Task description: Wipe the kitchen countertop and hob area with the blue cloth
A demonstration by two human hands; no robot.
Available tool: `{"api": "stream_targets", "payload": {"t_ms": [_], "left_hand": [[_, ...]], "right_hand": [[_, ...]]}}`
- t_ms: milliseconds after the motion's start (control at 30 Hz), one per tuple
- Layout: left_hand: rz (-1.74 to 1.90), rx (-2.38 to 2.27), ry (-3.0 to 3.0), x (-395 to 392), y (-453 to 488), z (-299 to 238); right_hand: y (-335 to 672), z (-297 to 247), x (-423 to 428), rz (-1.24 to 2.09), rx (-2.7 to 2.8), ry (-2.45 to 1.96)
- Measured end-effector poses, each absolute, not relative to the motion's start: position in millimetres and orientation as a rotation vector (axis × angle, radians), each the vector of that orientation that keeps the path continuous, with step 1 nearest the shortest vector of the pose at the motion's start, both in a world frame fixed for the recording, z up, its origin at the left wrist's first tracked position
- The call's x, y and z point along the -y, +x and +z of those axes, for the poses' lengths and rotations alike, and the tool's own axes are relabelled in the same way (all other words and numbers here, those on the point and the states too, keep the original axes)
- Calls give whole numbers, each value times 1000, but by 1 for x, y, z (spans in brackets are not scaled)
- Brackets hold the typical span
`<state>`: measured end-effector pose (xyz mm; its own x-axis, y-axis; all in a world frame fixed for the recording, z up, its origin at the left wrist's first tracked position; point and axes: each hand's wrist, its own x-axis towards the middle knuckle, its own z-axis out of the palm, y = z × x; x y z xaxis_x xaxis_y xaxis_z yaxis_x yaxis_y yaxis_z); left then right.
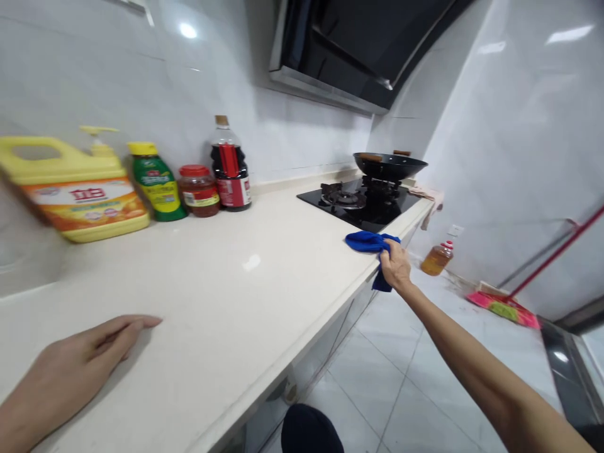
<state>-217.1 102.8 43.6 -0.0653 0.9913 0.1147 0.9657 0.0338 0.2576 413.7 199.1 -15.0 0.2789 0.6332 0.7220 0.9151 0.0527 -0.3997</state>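
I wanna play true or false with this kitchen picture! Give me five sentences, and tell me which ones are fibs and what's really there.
1. The right hand grips a crumpled bright-blue cloth, while the left hand holds nothing. True.

2. A round jar with a red lid stands between a green bottle with a yellow cap and a tall dark sauce bottle with a brown cap. True.

3. The jar is the tallest of those three. False: the dark sauce bottle is taller.

4. A round black wok with brown handles sits on the black glass stove. True.

5. The left hand touches the jar. False: they are apart.
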Motion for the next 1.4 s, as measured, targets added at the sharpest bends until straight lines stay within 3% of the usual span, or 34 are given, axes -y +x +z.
{"api": "stream_targets", "payload": {"t_ms": [200,800,967,1167,1300,1400], "left_hand": [[534,-2078,1866,-87,-183,74],[484,-1946,2138,-69,-185,84],[346,-2199,2154,-62,-209,89],[360,-2151,2127,-46,-233,101],[122,-2294,2186,-29,-252,105],[157,-2368,2167,-4,-276,104]], "right_hand": [[343,-2,-142,-461,1722,-1663],[70,6,32,-631,2196,-1195],[61,5,33,-499,2331,-1164],[99,25,28,-305,2446,-997],[110,33,27,-364,2418,-912],[112,34,22,-463,2390,-786]]}}
